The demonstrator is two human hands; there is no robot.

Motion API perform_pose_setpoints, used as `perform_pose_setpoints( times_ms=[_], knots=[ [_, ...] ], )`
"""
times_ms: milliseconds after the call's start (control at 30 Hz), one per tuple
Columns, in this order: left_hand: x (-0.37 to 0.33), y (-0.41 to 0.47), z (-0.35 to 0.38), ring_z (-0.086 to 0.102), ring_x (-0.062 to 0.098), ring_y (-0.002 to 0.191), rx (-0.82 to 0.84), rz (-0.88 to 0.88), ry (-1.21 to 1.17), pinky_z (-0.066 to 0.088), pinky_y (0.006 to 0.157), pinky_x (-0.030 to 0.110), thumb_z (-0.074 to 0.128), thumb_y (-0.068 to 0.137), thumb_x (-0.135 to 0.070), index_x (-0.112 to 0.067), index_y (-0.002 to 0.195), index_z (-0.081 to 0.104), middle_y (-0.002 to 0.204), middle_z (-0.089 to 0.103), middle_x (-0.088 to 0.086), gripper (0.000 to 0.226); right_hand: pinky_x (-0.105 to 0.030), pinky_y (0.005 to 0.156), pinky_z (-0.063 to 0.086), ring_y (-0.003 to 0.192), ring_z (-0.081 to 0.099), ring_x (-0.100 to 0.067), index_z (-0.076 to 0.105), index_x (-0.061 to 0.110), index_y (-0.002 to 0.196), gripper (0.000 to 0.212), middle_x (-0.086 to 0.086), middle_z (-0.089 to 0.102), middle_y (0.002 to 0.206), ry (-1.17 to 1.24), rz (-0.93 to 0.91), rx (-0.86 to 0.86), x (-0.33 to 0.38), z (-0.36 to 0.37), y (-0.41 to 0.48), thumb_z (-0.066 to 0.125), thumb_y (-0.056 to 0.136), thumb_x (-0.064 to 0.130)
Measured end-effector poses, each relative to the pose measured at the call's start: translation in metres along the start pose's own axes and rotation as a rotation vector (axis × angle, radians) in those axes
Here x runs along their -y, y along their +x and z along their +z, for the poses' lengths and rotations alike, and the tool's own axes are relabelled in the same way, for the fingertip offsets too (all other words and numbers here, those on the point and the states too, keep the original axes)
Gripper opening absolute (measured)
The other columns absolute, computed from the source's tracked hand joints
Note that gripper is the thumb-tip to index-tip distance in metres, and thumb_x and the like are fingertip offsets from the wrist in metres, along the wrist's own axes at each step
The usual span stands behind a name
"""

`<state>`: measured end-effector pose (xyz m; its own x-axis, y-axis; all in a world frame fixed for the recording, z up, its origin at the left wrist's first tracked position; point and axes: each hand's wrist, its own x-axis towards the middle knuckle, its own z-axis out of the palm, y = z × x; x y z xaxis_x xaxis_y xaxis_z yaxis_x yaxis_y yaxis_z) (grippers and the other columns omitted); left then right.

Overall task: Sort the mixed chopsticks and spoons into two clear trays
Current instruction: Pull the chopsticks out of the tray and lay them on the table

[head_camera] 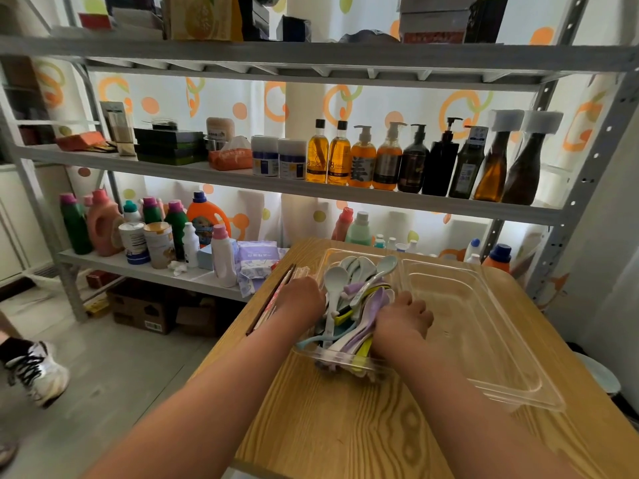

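Gripping spoons: right hand clenched; left hand curled, grasp unclear.

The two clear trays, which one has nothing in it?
The right tray is empty; you see only bare plastic and the wooden table through it. The left tray is heaped with colourful spoons, and both hands reach into it.

Two clear trays sit on one wooden table. One holds a heap of spoons, too overlapped to count exactly. A bundle of chopsticks lies at the left, number unclear. Two hands, left hand and right hand, are visible. Nine tall bottles line the middle shelf.
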<state>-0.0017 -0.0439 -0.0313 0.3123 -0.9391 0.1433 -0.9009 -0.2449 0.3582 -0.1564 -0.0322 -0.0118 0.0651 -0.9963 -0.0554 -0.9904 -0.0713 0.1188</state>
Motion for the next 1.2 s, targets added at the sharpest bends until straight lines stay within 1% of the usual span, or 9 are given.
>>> perform_pose_setpoints(
  times_ms=[133, 267, 367, 533, 733, 933, 1067, 1133, 1200],
  knots=[
    [0.000, 0.000, -0.001, 0.062, 0.026, 0.094, -0.009, 0.001, 0.001, 0.051, 0.079, 0.034, 0.040, 0.099, -0.026, -0.006, 0.108, 0.058, 0.106, 0.064, 0.013, 0.028, -0.034, 0.089, 0.042, 0.112, 0.046, -0.030, 0.035, 0.004, 0.136, 0.037, -0.017, 0.043, 0.125, 0.095, 0.045, -0.131, 0.003, 0.002, 0.005, 0.036, 0.099, 0.012],
    [0.001, -0.001, 0.000, 0.062, 0.027, 0.096, -0.003, -0.008, -0.014, 0.052, 0.083, 0.036, 0.040, 0.099, -0.026, -0.006, 0.109, 0.058, 0.108, 0.064, 0.014, 0.029, -0.032, 0.085, 0.045, 0.111, 0.053, -0.030, 0.042, 0.002, 0.132, 0.036, -0.017, 0.050, 0.122, 0.148, 0.038, -0.196, 0.001, -0.001, 0.005, 0.025, 0.102, 0.014],
    [0.002, -0.001, 0.001, 0.062, 0.027, 0.096, -0.004, -0.012, -0.038, 0.052, 0.084, 0.037, 0.039, 0.099, -0.027, -0.005, 0.108, 0.059, 0.108, 0.064, 0.014, 0.030, -0.030, 0.078, 0.045, 0.107, 0.058, -0.029, 0.047, 0.004, 0.129, 0.035, -0.016, 0.055, 0.119, 0.234, 0.024, -0.236, -0.004, -0.004, 0.004, 0.028, 0.103, 0.017],
    [0.001, -0.001, 0.001, 0.061, 0.027, 0.095, -0.019, -0.011, -0.043, 0.045, 0.073, 0.032, 0.040, 0.099, -0.026, -0.005, 0.106, 0.060, 0.106, 0.064, 0.014, 0.030, -0.027, 0.071, 0.038, 0.104, 0.060, -0.029, 0.063, 0.007, 0.113, 0.034, -0.012, 0.064, 0.114, 0.367, 0.017, -0.183, -0.019, -0.015, 0.004, 0.036, 0.100, 0.021],
    [0.001, -0.001, 0.000, 0.060, 0.027, 0.094, -0.012, -0.009, -0.062, 0.045, 0.074, 0.032, 0.040, 0.099, -0.029, -0.005, 0.106, 0.060, 0.106, 0.064, 0.014, 0.031, -0.031, 0.078, 0.047, 0.106, 0.060, -0.029, 0.062, 0.011, 0.113, 0.029, -0.011, 0.062, 0.116, 0.391, 0.038, -0.140, -0.026, -0.024, 0.006, 0.050, 0.093, 0.028],
    [0.004, 0.005, -0.001, 0.060, 0.026, 0.096, 0.040, -0.029, -0.015, 0.048, 0.077, 0.034, 0.037, 0.099, -0.036, -0.009, 0.109, 0.059, 0.108, 0.064, 0.012, 0.036, -0.030, 0.072, 0.046, 0.094, 0.064, -0.028, 0.065, 0.006, 0.102, 0.021, -0.012, 0.066, 0.103, 0.488, 0.010, -0.342, -0.035, -0.041, 0.000, 0.060, 0.088, 0.022],
    [0.005, 0.006, -0.004, 0.056, 0.029, 0.110, 0.091, -0.054, -0.004, 0.048, 0.091, 0.041, 0.036, 0.096, -0.044, -0.010, 0.129, 0.050, 0.125, 0.058, 0.013, 0.049, -0.025, 0.062, 0.040, 0.071, 0.058, -0.020, 0.066, 0.000, 0.089, 0.017, -0.015, 0.066, 0.084, 0.652, -0.081, -0.574, -0.033, -0.047, -0.004, 0.058, 0.089, 0.014],
    [0.004, 0.003, -0.008, 0.052, 0.031, 0.117, 0.019, -0.067, -0.020, 0.047, 0.094, 0.044, 0.040, 0.094, -0.046, -0.011, 0.135, 0.043, 0.131, 0.053, 0.013, 0.054, -0.025, 0.065, 0.046, 0.075, 0.062, -0.020, 0.066, 0.001, 0.090, 0.016, -0.013, 0.066, 0.083, 0.729, -0.160, -0.695, -0.029, -0.048, -0.007, 0.058, 0.090, 0.015],
    [0.000, 0.000, -0.016, 0.055, 0.030, 0.111, -0.120, -0.051, -0.094, 0.047, 0.092, 0.041, 0.043, 0.094, -0.042, -0.010, 0.124, 0.051, 0.123, 0.057, 0.012, 0.044, -0.023, 0.068, 0.045, 0.078, 0.063, -0.022, 0.066, 0.001, 0.097, 0.019, -0.012, 0.067, 0.086, 0.762, -0.227, -0.785, -0.024, -0.048, -0.009, 0.059, 0.091, 0.017]
  ],
)
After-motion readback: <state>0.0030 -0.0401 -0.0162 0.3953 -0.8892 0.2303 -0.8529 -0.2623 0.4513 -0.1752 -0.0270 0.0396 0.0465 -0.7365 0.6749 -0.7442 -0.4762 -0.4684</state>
